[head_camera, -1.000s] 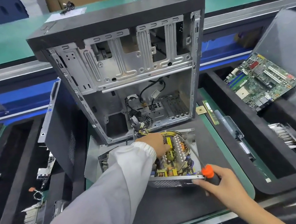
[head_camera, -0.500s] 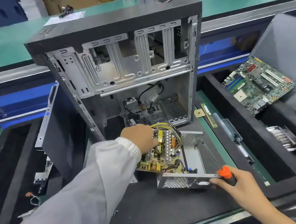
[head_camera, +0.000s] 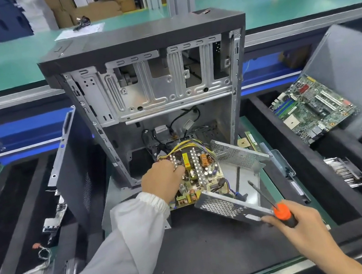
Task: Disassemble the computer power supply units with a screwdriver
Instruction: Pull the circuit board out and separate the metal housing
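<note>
Power supply unit: opened up on the black mat of the worktop [head_camera: 205,251], just in front of the gutted computer case [head_camera: 151,89].
Circuit board [head_camera: 196,177]: lifted and tilted out of its metal housing [head_camera: 240,174], its yellow wire bundle trailing back towards the case.
Left hand [head_camera: 162,180]: in a white cuffed sleeve, fingers curled over the board's left edge, gripping it.
Right hand [head_camera: 300,224]: fingers wrapped round the screwdriver [head_camera: 279,210], an orange and black handle with the shaft pointing into the housing; fingertips also pinch the perforated near wall.
Done so far: the lid looks to be off and the board seems free of its mounting, so the screws have probably been taken out.
Left to do: the board likely needs pulling clear, and its blue lead at the near corner may need freeing; I cannot tell whether that lead is attached.
Nearby: a green motherboard [head_camera: 313,108] lies in the right-hand tray, metal heatsinks [head_camera: 344,170] in front of it, and loose brackets in the left trays.
</note>
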